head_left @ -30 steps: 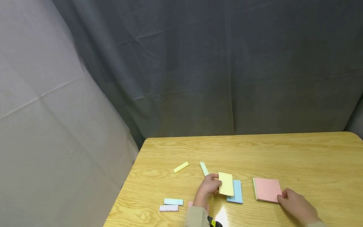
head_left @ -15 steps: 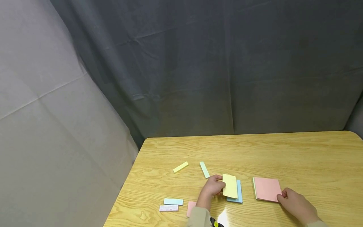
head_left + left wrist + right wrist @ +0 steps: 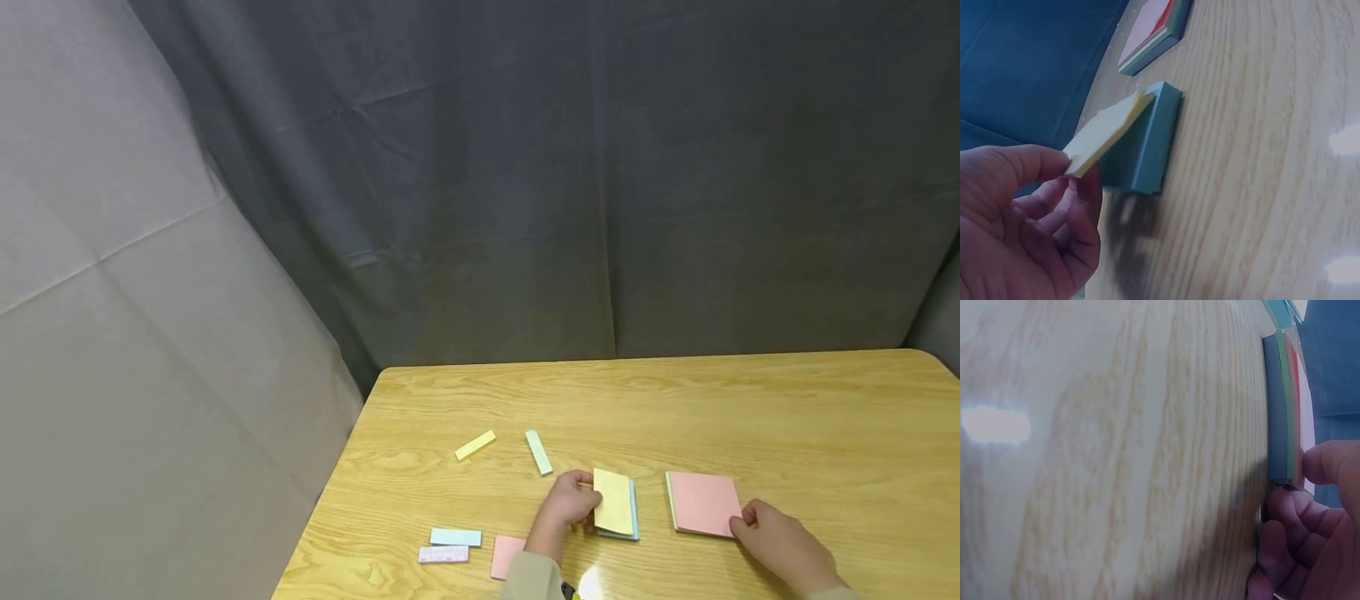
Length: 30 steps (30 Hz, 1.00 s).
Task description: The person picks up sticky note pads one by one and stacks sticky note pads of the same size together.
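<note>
Holds a yellow pad [image 3: 612, 502] pinched between thumb and fingers of the left hand [image 3: 567, 502], tilted over a blue pad [image 3: 1157, 140] on the desk [image 3: 750, 417]; cannot tell whether touching at the edge away from the fingers. Pinches with fingers of the right hand [image 3: 783, 543] the near right corner of a pink-topped stack [image 3: 703, 504], just right of the blue pad, layered blue, green and red under the pink. To the left, a yellow strip [image 3: 475, 445], and near the left hand a pale green strip [image 3: 538, 452]; closer in, a light blue strip [image 3: 456, 537] just beyond a lilac strip [image 3: 443, 555], then a pink pad [image 3: 506, 557], partly hidden by the left arm. Past the desk, a dark curtain [image 3: 487, 208].
</note>
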{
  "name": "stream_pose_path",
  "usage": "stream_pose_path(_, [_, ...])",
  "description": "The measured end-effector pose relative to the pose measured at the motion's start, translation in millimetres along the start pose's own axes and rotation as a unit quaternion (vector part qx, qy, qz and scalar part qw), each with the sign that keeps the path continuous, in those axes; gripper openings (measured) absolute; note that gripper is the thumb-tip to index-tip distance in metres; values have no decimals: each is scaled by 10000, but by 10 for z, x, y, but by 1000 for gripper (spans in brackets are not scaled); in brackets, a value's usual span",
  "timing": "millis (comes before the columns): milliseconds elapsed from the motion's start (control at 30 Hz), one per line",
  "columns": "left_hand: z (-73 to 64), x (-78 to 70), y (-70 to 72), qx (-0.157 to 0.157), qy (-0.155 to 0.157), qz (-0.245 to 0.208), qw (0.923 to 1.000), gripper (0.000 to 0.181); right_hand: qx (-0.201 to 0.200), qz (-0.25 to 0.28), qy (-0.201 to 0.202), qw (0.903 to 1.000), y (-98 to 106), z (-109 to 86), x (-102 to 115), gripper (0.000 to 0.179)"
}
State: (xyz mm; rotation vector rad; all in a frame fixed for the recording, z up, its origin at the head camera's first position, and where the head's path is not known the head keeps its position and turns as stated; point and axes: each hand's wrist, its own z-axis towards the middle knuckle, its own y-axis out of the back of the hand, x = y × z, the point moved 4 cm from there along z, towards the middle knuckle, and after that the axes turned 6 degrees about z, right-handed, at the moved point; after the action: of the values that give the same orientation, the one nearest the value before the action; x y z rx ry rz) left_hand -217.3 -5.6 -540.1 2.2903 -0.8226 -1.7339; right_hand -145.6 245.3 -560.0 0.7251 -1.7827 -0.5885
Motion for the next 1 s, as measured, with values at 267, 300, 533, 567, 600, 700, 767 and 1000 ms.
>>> stream_pose_path(267, [-55, -24, 7, -354, -57, 589, 9976, 18, -3, 16, -54, 10000, -10, 3, -4, 32])
stream_pose_path(300, [-60, -32, 7, -442, -106, 715, 9964, 17, -7, 20, -49, 10000, -10, 2, -1, 32])
stream_pose_path(533, [-97, -117, -7, -1249, -469, 1871, 9732, 12, -4, 7, -55, 10000, -2, 0, 29, 30])
stream_pose_path(567, [-99, -123, -14, -1304, -458, 1971, 9706, 12, -13, 4, -53, 10000, -2, 1, 29, 29])
stream_pose_path(600, [-99, -127, -21, -1348, -451, 2078, 9678, 12, -21, 4, -49, 10000, -1, 1, 28, 29])
stream_pose_path(700, [-98, -124, -40, -1414, -435, 2297, 9620, 14, -39, 19, -43, 10000, 1, 0, 26, 28])
stream_pose_path(767, [-97, -116, -48, -1446, -438, 2387, 9593, 15, -44, 39, -42, 10000, 2, -1, 24, 28])
stream_pose_path(1000, [-74, -75, -61, -1412, -414, 2397, 9596, 16, -33, 48, -33, 10000, 6, -13, 43, 29])
